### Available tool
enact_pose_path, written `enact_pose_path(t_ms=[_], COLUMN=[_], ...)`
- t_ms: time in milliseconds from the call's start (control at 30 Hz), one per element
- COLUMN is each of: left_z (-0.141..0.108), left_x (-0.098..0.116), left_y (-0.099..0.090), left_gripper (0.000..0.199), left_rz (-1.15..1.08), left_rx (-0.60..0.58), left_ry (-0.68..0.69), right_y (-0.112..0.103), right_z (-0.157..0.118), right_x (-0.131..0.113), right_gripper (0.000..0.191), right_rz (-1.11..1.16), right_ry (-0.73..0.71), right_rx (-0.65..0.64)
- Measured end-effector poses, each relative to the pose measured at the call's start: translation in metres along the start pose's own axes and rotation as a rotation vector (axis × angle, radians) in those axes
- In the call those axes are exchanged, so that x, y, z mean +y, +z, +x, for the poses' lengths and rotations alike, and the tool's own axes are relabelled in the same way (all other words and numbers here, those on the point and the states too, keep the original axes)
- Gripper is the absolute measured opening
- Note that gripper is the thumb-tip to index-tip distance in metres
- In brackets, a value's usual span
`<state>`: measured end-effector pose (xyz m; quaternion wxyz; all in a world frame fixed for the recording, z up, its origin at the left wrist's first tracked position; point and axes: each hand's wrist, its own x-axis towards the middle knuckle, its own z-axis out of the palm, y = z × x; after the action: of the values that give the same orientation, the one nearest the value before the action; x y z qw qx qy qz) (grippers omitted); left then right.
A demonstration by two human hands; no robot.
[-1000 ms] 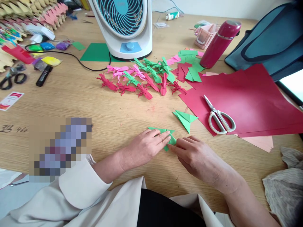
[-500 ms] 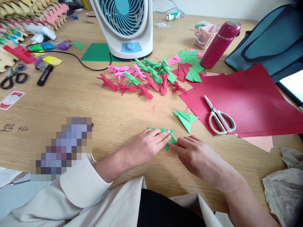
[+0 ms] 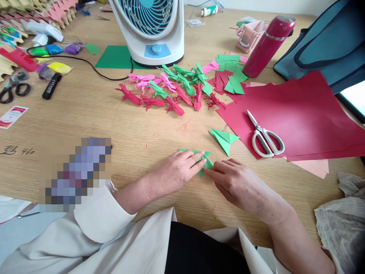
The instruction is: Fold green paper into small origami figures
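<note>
A folded piece of green paper point(image 3: 209, 163) lies flat on the table in front of me, largely covered by my fingers. My left hand point(image 3: 182, 167) rests across it with fingers stretched out, pressing it down. At its right edge, my right hand point(image 3: 230, 179) has its fingers curled, with the fingertips on the paper's corner; the thumb is mostly hidden. Just beyond my hands lies a second folded green paper piece point(image 3: 224, 140), pointed like a dart, which neither hand touches.
White-handled scissors point(image 3: 266, 140) lie on large red sheets point(image 3: 308, 114) to the right. Folded paper figures point(image 3: 176, 89) in red, green and pink spread behind. Farther back stand a fan point(image 3: 156, 49), a red flask point(image 3: 268, 47) and a blue bag point(image 3: 310, 49). A marker point(image 3: 51, 86) lies left.
The view has shifted slightly, so most things sit a little higher in the picture. Both hands stay at the green paper, their pose nearly the same.
</note>
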<state>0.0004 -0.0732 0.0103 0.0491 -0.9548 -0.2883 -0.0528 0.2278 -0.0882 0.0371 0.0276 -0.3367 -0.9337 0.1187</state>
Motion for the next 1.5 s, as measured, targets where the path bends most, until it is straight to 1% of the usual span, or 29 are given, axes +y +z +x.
enact_pose_path(t_ms=[233, 367, 467, 600, 733, 967, 1100, 1500], left_z=[-0.002, -0.004, -0.003, -0.003, -0.002, -0.001, -0.002, -0.002], left_x=[0.001, 0.001, 0.002, 0.002, 0.001, 0.001, 0.001, 0.000], left_y=[0.002, 0.002, 0.001, -0.001, 0.000, 0.002, 0.003, 0.003], left_gripper=[0.042, 0.042, 0.042, 0.044, 0.041, 0.041, 0.041, 0.039], left_rz=[0.036, 0.072, 0.085, 0.083, 0.065, 0.051, 0.044, 0.029], left_rx=[0.003, 0.019, 0.010, -0.012, -0.003, 0.006, 0.016, 0.023], left_ry=[0.004, 0.013, 0.021, 0.026, 0.023, 0.029, 0.027, 0.025], right_y=[-0.001, -0.001, 0.000, -0.001, -0.001, 0.003, 0.003, 0.005], right_z=[0.000, 0.000, 0.000, 0.000, 0.000, 0.002, 0.003, 0.002], right_x=[0.001, 0.001, 0.001, 0.001, 0.001, 0.006, 0.009, 0.014], right_gripper=[0.020, 0.023, 0.021, 0.021, 0.022, 0.021, 0.022, 0.028], right_rz=[-0.007, -0.025, -0.043, -0.049, -0.027, -0.082, -0.086, -0.085], right_ry=[0.013, 0.009, -0.002, -0.001, 0.000, 0.075, 0.124, 0.132], right_rx=[-0.040, -0.027, -0.017, -0.025, -0.031, 0.077, 0.113, 0.093])
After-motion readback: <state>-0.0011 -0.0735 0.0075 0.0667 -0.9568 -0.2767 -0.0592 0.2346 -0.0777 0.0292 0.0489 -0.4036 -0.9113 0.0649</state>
